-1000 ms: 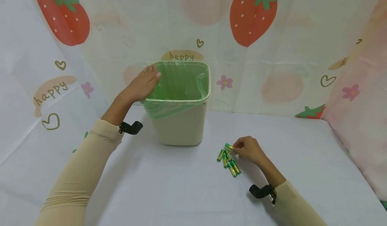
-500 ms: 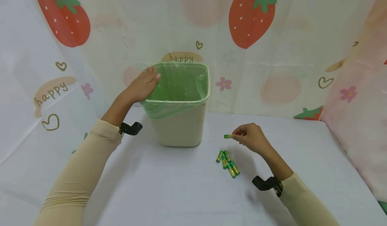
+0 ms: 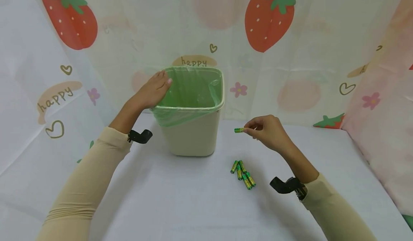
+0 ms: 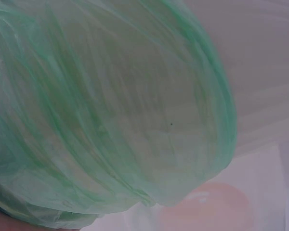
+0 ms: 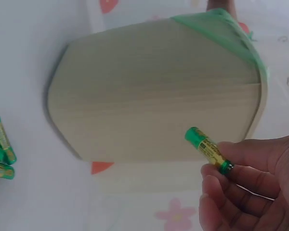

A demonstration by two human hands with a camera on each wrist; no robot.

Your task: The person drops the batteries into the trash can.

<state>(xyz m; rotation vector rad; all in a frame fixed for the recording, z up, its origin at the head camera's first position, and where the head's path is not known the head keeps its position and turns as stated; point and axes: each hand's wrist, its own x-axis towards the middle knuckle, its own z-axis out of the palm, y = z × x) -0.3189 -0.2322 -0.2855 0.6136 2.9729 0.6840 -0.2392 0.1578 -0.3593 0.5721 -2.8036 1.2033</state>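
My left hand rests on the left rim of a beige trash bin lined with a green plastic bag. Its fingers lie along the rim, thumb beside them. In the left wrist view the bag fills most of the frame, with only a sliver of skin at the lower left. Right of the bin, my right hand pinches a small green and gold battery between thumb and fingers, above the table. In the right wrist view this battery appears in front of the bin's side.
Several matching batteries lie in a loose pile on the white tablecloth, below the right hand. A cloth backdrop printed with strawberries, hearts and flowers hangs behind the bin.
My right hand has lifted one battery off the pile and carried it upward, away from the others and slightly left. My left hand has stayed on the bin's rim.
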